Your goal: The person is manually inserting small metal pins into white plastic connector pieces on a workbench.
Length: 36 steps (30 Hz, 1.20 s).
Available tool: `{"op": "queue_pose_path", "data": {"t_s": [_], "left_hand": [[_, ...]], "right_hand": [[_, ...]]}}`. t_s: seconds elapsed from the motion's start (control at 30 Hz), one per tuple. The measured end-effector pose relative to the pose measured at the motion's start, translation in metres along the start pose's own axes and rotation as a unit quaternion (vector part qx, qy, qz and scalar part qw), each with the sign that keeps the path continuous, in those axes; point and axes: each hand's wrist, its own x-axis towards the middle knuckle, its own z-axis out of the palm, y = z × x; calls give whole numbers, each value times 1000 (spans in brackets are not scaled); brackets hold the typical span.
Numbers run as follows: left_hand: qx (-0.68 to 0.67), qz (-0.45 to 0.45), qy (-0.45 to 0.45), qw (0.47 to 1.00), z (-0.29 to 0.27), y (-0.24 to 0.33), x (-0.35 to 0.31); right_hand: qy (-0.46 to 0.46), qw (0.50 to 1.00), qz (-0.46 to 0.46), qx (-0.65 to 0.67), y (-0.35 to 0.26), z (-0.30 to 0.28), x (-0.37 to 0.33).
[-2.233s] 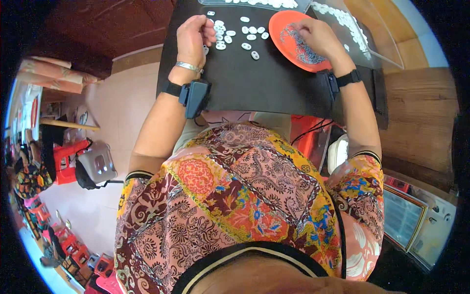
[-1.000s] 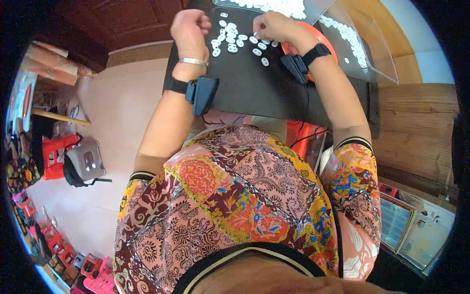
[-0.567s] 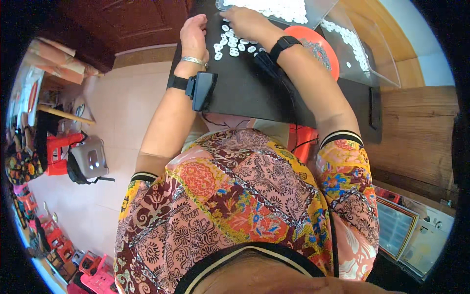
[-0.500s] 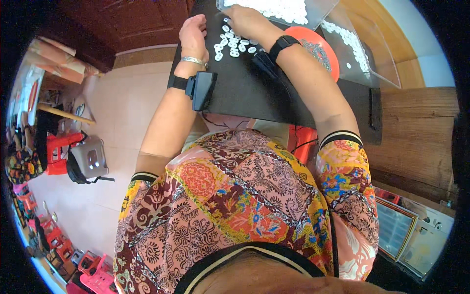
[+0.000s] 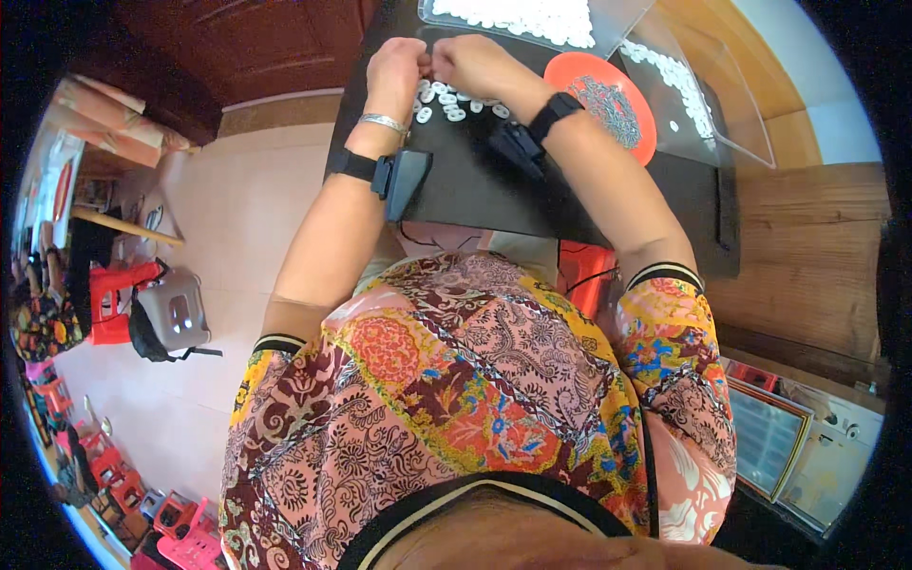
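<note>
Here, holds left hand [image 5: 395, 72] by right hand [image 5: 477, 66], cannot tell whether with fingers [image 5: 442, 63] clamped; has white pieces [image 5: 455, 115] near them, orange plate [image 5: 643, 142] rightward, presumably for easy reach.

Multicolour patterned shirt [image 5: 484, 370], black wristbands [image 5: 554, 118].

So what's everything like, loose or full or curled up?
Left hand: fingers curled, close to the right hand.
Right hand: fingers curled; can't see if it pinches anything.
White pieces: loose on the table.
Clear box: holding more white pieces.
Plate: holding grey bits.
Grey bits: heaped.
Bracelet: worn.
</note>
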Motion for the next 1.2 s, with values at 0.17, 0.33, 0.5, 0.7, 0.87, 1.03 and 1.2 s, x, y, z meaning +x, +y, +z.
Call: {"op": "queue_pose_path", "data": {"t_s": [0.17,0.33,0.5,0.7,0.87,1.03,1.2], "left_hand": [[51,33,-4,998,4,10,-11],[98,76,-171,977,13,22,-35],[23,-62,-273,960,8,20,-34],[-46,-45,-300,952,7,19,-33],[30,-11,-246,969,12,20,-37],[63,-19,-254,965,12,23,-40],[23,-40,-286,957,15,26,-37]], "right_hand": [[57,945,118,299,11,-35,-37],[78,871,103,474,1,-51,-65],[144,866,35,478,-11,-42,-72],[225,930,-85,279,-14,-40,-71],[165,890,68,420,-18,-35,-73],[127,889,95,430,-18,-38,-75],[144,874,71,458,-13,-34,-76]]}}
